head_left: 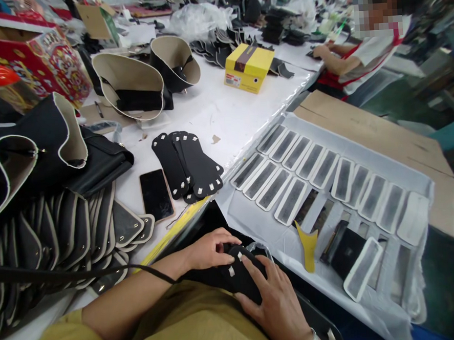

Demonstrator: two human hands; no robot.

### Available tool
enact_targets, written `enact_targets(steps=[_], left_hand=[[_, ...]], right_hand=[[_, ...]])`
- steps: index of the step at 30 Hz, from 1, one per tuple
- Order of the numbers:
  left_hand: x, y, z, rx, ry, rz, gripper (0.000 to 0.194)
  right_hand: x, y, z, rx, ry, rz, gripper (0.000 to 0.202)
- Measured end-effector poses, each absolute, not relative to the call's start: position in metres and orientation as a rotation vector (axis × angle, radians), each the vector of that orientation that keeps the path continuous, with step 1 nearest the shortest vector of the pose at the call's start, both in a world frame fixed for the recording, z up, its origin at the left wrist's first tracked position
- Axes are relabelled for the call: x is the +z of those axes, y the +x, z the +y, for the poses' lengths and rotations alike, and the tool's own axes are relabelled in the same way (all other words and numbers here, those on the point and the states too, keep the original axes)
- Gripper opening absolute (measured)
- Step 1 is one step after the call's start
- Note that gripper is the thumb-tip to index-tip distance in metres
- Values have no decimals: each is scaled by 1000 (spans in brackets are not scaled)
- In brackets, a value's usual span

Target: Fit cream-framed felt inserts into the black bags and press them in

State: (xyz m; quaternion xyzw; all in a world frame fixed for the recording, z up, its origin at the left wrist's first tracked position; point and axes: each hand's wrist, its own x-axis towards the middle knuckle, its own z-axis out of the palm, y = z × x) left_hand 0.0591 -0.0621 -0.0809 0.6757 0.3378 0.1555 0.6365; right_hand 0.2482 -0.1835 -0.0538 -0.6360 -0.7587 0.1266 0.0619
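Holding black piece (244, 276) | between both hands (212, 250) (273, 295) | lap level

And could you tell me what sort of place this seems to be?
It looks like a workshop or small factory for bags or leather-like goods: half-made black bags stand on the bench, cut black panels with pale edges lie in a pile, and pale-rimmed strips sit in rows on a tray.

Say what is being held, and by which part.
A black piece: the left hand holds its rounded end, near the white tabs; the right hand grips its side.
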Motion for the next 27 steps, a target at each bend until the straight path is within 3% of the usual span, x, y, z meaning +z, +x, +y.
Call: enact_targets(steps=[18, 27], left_hand=[[-82, 53, -69, 212, 1340, 570, 54], [-75, 61, -82, 275, 1388, 751, 48]], right_hand=[[-54, 245, -186, 403, -1913, -2300, 62], [-48, 250, -190, 397, -1893, -2339, 71]])
